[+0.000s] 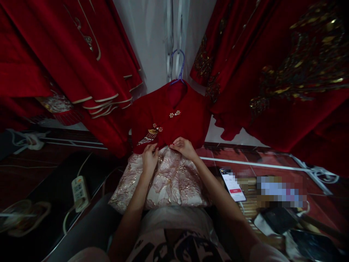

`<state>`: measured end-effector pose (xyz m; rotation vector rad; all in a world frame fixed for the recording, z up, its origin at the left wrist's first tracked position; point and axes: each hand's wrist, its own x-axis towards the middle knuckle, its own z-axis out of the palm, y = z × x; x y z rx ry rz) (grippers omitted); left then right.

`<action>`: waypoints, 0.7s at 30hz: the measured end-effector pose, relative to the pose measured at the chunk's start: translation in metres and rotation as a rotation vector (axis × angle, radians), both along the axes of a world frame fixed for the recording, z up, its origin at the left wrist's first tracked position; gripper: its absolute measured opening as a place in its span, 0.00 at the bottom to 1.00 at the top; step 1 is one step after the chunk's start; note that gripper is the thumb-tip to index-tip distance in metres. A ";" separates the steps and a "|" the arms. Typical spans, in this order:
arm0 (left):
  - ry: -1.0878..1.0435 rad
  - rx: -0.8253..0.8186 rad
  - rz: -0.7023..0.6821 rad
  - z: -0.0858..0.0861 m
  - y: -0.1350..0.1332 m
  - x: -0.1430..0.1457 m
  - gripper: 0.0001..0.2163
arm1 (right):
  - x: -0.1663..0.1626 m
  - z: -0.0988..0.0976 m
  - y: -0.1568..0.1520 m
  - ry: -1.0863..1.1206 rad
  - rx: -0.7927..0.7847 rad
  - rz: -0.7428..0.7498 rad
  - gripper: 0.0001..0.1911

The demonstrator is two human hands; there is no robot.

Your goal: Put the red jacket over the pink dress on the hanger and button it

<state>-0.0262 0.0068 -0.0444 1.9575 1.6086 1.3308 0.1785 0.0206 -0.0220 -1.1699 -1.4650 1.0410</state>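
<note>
Far left: power strip (81, 193), on a dark surface. Next, left hand (149, 158), at the lower left of the red top (174, 125), just below the brooch (151, 134). Fingers curled, thumb close to them, so a narrow gap; can't tell if cloth is pinched between.

Centre: red top hangs from a blue hanger (182, 67), front facing the wearer, lower edge over the pale brocade (169, 182) on the lap. Cloth should be light and soft, so it likely sags or shifts if pulled. Brooch, with its dangling strands, and flower clasp (175, 114) look like the fragile, snag-prone bits; I'd hold by the plain lower edge, clear of both.

Right of centre: right hand (185, 148), at the same edge, wrist over the brocade. Thumb and fingertips nearly together; touches the edge area, but what's between the tips is too small to tell.

Further right: lit phone (233, 185).
</note>
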 end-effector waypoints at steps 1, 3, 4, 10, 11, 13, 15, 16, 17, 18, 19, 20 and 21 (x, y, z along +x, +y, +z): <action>-0.003 -0.020 0.020 0.002 0.001 -0.003 0.10 | -0.001 0.004 -0.001 0.019 -0.019 0.037 0.20; -0.073 -0.058 0.036 0.004 0.005 -0.007 0.08 | -0.007 0.013 -0.006 0.053 -0.038 0.117 0.20; -0.139 -0.080 0.025 0.004 0.006 -0.007 0.08 | -0.011 0.016 -0.008 0.063 -0.034 0.144 0.19; -0.529 -0.227 -0.089 0.006 0.006 -0.003 0.10 | -0.041 0.019 -0.017 -0.019 0.061 0.005 0.11; -0.567 -0.252 -0.103 0.008 0.006 -0.002 0.10 | -0.045 0.018 -0.018 -0.038 0.072 -0.025 0.10; -0.613 -0.294 -0.126 0.010 0.004 -0.002 0.12 | -0.051 0.017 -0.017 -0.067 0.091 -0.061 0.08; -0.633 -0.313 -0.137 0.011 0.003 -0.002 0.14 | -0.055 0.017 -0.016 -0.091 0.113 -0.083 0.07; -0.638 -0.315 -0.136 0.011 0.003 -0.002 0.14 | -0.056 0.017 -0.016 -0.102 0.123 -0.091 0.06; -0.641 -0.315 -0.135 0.011 0.002 -0.003 0.14 | -0.057 0.018 -0.016 -0.114 0.132 -0.091 0.06; -0.644 -0.316 -0.133 0.011 0.002 -0.002 0.14 | -0.057 0.018 -0.017 -0.125 0.140 -0.084 0.05; -0.645 -0.318 -0.134 0.010 0.001 -0.002 0.14 | -0.056 0.018 -0.017 -0.135 0.148 -0.075 0.05; -0.644 -0.320 -0.140 0.010 0.001 -0.002 0.14 | -0.056 0.018 -0.017 -0.143 0.157 -0.066 0.04; -0.640 -0.320 -0.149 0.009 0.001 -0.002 0.14 | -0.055 0.018 -0.018 -0.152 0.166 -0.059 0.04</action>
